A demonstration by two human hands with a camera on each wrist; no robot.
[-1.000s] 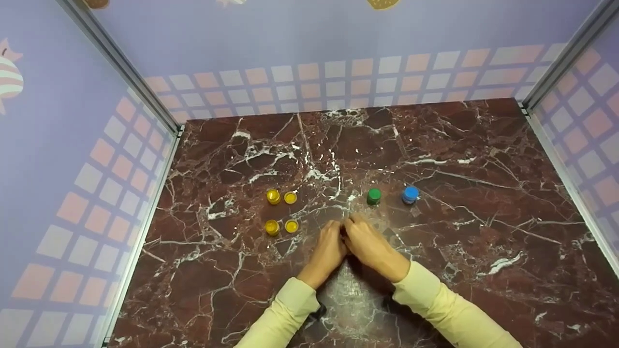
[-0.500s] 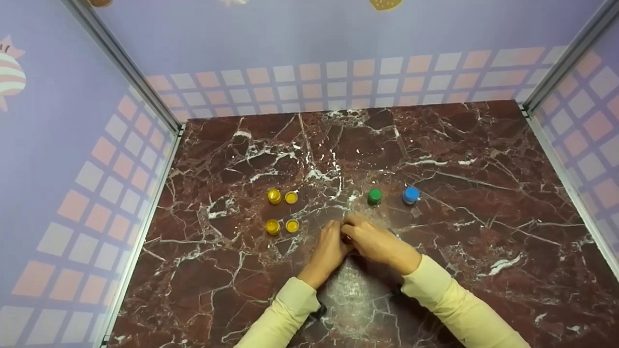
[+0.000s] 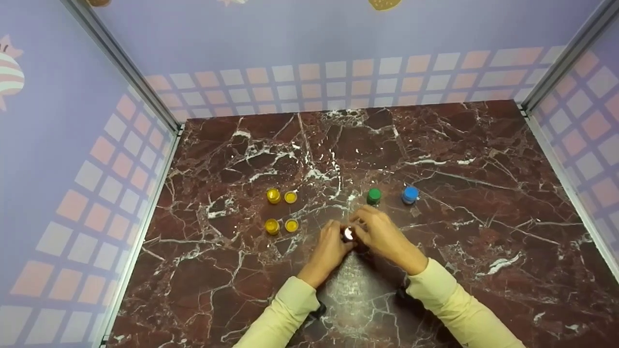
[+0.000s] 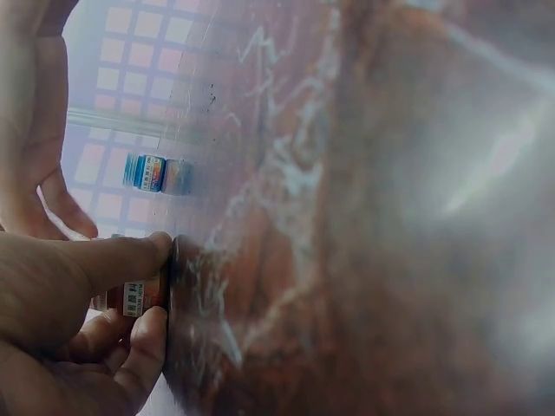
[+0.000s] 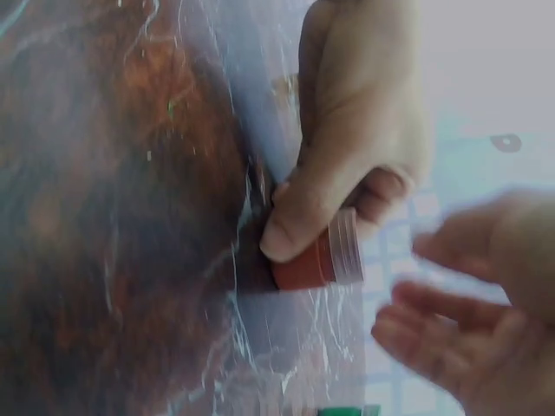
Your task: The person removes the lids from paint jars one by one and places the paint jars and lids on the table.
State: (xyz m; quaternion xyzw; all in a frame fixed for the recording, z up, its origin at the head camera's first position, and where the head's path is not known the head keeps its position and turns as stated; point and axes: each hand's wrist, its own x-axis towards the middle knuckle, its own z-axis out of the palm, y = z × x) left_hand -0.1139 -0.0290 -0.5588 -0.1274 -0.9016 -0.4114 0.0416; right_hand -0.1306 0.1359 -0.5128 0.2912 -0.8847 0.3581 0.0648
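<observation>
The small red jar [image 5: 314, 258] stands on the marble table [image 3: 459, 159] in front of the person, pinched low on its body by the left hand [image 3: 328, 249], its threaded neck bare. The right hand [image 3: 384, 234] hovers just beside it with fingers curled, perhaps around the lid, though I cannot tell. Four yellow jars [image 3: 281, 211] look already open, while the green jar [image 3: 374, 195] and blue jar [image 3: 410, 194] remain capped.

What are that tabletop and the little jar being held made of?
The tabletop looks like glossy dark red marble, or a printed imitation: white veins and glare spots. The small jar in the left hand seems clear plastic with red contents: see-through threaded neck, lid off. The right hand hovers beside it.
</observation>
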